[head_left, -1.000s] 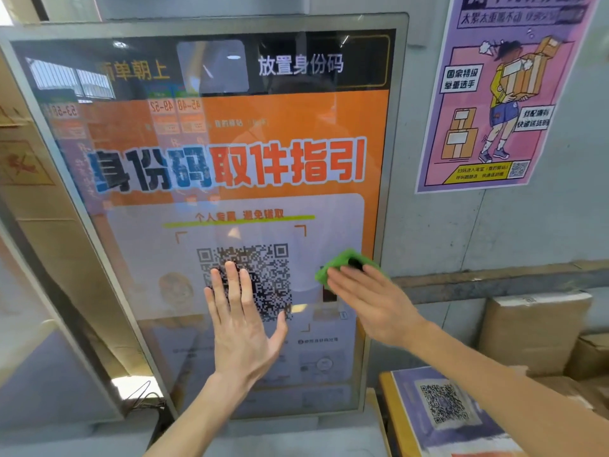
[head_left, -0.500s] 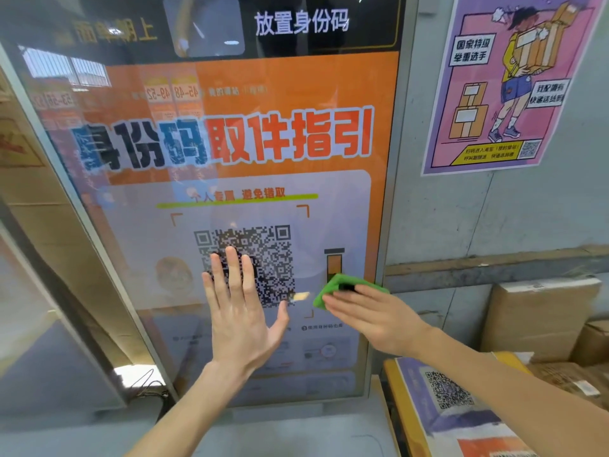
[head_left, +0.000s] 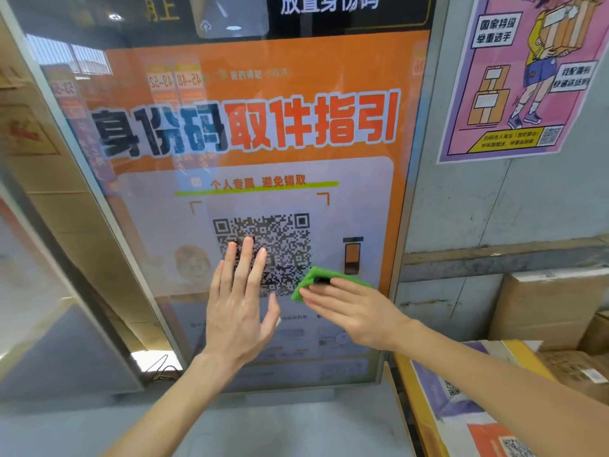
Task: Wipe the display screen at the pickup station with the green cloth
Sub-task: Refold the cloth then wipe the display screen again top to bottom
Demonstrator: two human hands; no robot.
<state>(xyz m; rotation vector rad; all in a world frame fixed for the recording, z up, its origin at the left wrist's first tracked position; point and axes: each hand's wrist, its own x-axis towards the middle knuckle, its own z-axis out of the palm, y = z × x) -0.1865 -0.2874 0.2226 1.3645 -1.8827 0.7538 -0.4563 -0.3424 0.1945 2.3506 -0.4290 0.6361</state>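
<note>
A grey plastered wall (head_left: pixel 478 199) with a pink poster (head_left: pixel 524 74) at about 1 o'clock forms the backdrop, and stacked cardboard boxes (head_left: pixel 547 305) are seen at 4 o'clock. The tall display screen (head_left: pixel 250 77) fills the centre, showing an orange notice and a QR code. The green cloth (head_left: pixel 329 282) is pressed flat on the glass just right of the QR code, at roughly 5 o'clock of the panel, under the fingers of the right hand (head_left: pixel 359 315), which is laid over it, flat rather than clenched. The left hand (head_left: pixel 237 308) is spread wide and empty, at or just off the glass over the lower QR code. The wiping step is judged to be in hand, low on the screen. A next stroke would call for steady flat pressure, carried toward 9 o'clock, with the left hand cleared from the path
</note>
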